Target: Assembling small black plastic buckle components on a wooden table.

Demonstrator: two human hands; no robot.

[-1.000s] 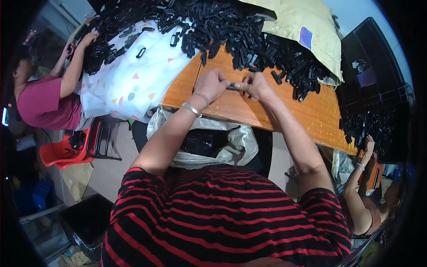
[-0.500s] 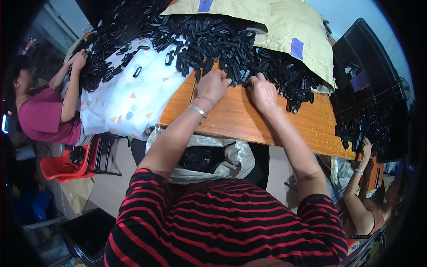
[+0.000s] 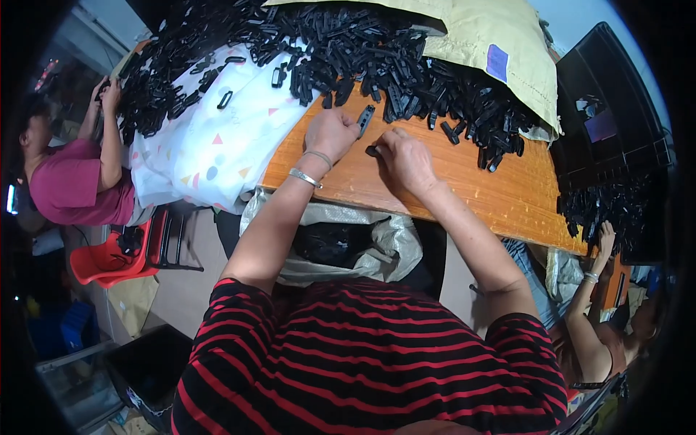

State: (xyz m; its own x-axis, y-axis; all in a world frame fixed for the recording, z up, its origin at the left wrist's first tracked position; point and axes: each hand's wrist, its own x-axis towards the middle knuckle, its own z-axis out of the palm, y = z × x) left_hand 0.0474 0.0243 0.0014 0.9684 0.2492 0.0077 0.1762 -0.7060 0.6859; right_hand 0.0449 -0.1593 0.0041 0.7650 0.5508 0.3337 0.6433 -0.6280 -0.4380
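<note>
A narrow black plastic part [image 3: 366,119] stands tilted in the fingertips of my left hand [image 3: 331,134], which is closed on it above the wooden table [image 3: 464,170]. To its right, my right hand [image 3: 407,158] pinches a small dark piece [image 3: 373,151], its shape mostly hidden by the fingers. The two hands are apart, just in front of a large heap of similar black plastic parts [image 3: 341,54]. A few loose parts [image 3: 453,132] lie at the heap's near edge.
Tan sacks [image 3: 522,80] lie over the heap's back. White patterned sheeting [image 3: 217,145] covers the left side. Below the table edge hangs an open woven sack [image 3: 391,250]. One person [image 3: 76,181] works at left, another [image 3: 605,341] at right. A red chair [image 3: 116,261] stands lower left.
Both hands have drawn back from the heap toward me. A black part now shows in my left fingers and a dark piece in my right. More bare tabletop shows before the heap.
</note>
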